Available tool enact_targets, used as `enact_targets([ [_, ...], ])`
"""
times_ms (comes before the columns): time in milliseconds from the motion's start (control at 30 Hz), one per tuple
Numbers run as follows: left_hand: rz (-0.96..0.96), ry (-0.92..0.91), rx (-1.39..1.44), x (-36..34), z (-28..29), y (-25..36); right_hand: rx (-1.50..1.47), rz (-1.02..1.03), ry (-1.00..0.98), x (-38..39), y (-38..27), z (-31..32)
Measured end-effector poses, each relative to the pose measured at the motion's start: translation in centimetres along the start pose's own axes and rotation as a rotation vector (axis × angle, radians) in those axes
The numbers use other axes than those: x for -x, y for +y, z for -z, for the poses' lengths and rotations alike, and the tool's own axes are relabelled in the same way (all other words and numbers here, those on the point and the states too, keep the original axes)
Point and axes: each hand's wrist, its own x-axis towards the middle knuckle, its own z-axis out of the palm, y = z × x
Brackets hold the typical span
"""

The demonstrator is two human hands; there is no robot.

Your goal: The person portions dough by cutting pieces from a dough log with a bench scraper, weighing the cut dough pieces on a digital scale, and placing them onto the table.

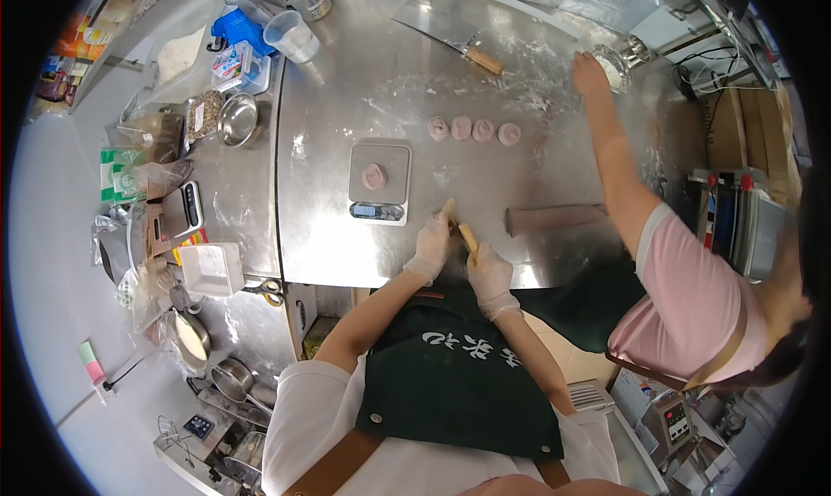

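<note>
My gloved left hand [433,245] is at the steel table's front edge, closed around something small, partly hidden by its fingers. Beside it, my gloved right hand [488,277] grips a wooden-handled tool [468,241], angled up toward my left hand. Just beyond my left hand sits a digital scale [380,210] with one pale pink dough piece [373,176] on it. Several similar pieces [460,129] lie in a row to its right. A rolled pinkish-brown length of dough [550,220] lies to the right of my hands.
A co-worker [679,314] at the right reaches to a bowl of flour [613,70]. A wide blade with wooden handle [483,60] lies at the back. A clear cup [291,36], steel bowl [236,120], bags, white tub [212,269] and scissors [273,293] crowd the left.
</note>
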Motion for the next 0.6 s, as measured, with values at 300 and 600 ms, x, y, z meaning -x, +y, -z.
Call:
enact_targets([
  [300,0.259,-0.025,0.119,0.0,1.1,2.3,0.139,0.011,-0.078,-1.5,-1.0,-1.0],
  [600,-0.294,0.115,-0.208,-1.0,1.2,2.3,-0.233,-0.248,0.215,0.5,2.0,3.1],
])
